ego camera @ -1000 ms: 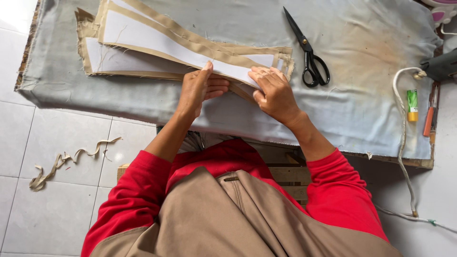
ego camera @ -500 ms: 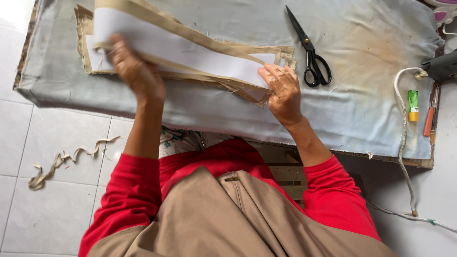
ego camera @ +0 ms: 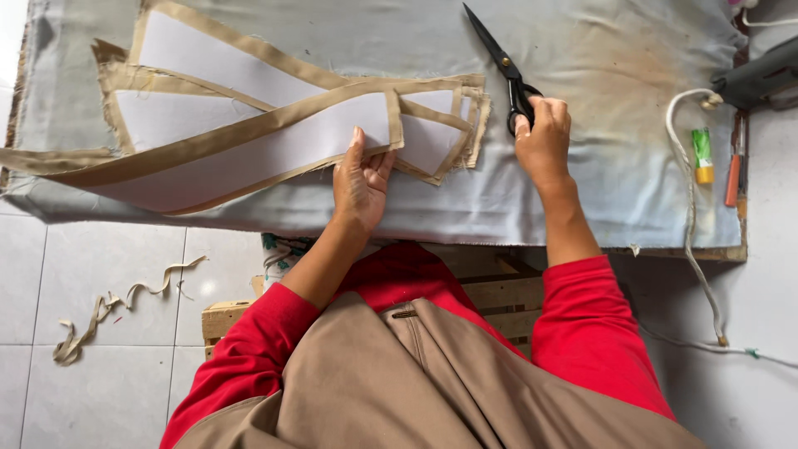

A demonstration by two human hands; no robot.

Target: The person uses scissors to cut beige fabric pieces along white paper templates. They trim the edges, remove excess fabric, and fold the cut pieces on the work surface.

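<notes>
Your right hand [ego camera: 542, 137] has left the strips and now grips the scissors [ego camera: 504, 66] at upper centre of the tabletop [ego camera: 615, 179], while your left hand [ego camera: 359, 183] pins the top strip [ego camera: 249, 154], so cutting appears imminent.

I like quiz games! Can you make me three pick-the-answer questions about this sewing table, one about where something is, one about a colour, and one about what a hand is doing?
1. Where are the scissors?
A. On the grey table cloth
B. On the floor
C. On the lap

2. What colour are the sleeves?
A. Blue
B. Red
C. Green

3. What is the left hand doing?
A. Hanging free in the air
B. Holding a glue stick
C. Pressing on the top fabric strip

Answers:
1. A, they lie on the cloth, with the right hand at their handles.
2. B, both arms show red.
3. C, its fingers lie on the strip's end.
</notes>
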